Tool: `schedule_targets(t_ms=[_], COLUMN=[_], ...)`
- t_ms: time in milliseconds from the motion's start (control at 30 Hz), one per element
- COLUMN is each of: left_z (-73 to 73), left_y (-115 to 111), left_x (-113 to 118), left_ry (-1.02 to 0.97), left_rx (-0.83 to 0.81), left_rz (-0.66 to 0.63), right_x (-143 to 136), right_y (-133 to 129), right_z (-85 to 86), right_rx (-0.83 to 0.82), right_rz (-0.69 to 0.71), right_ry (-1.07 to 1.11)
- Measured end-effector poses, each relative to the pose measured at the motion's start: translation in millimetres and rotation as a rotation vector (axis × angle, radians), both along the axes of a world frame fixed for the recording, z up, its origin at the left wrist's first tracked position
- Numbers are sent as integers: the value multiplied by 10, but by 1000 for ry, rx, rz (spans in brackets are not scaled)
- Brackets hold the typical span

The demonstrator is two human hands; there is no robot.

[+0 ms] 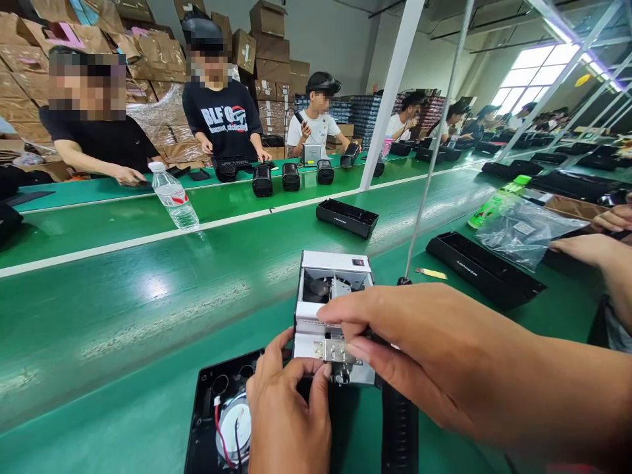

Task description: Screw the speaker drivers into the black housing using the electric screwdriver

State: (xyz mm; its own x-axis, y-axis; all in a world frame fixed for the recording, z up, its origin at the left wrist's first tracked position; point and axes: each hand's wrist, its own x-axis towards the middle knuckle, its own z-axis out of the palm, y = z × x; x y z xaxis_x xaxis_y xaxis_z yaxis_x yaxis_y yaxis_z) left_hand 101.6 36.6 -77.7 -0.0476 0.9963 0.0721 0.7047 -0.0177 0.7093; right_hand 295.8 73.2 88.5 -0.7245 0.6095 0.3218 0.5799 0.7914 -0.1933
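In front of me a white-faced electronic unit (pixel 310 309) with black sides lies on the bench. It has a rocker switch at its far end and an opening showing parts inside. On its near part sits a small silver metal bracket (pixel 337 351). My left hand (pixel 291 405) wraps the near left corner of the unit, thumb and forefinger closed beside the bracket. My right hand (pixel 434 349) reaches over from the right, its thumb at the bracket and its forefinger over the white face. Its other fingers are mostly hidden. A black housing with a round speaker (pixel 234 424) lies left of my left hand.
Behind the unit runs a green conveyor (pixel 148 283) carrying a black shell (pixel 347 218) and a water bottle (pixel 172 197). At right are another black shell (pixel 486 266), a clear plastic bag (pixel 530 230) and a co-worker's hand (pixel 587 253). A thin rod (pixel 437 145) hangs near my right hand.
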Motion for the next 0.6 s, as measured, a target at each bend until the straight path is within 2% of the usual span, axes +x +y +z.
schedule_targets(t_ms=[133, 400, 600], left_z=[18, 41, 27], left_y=[-8, 5, 8], left_x=[-10, -26, -17], left_ry=[-14, -2, 4], left_rx=[14, -6, 0], left_rz=[39, 20, 27], right_x=[32, 68, 68], right_y=[-28, -71, -42], right_z=[-3, 20, -30], right_rx=[-16, -4, 5], right_rz=[21, 15, 31], right_ry=[39, 73, 98])
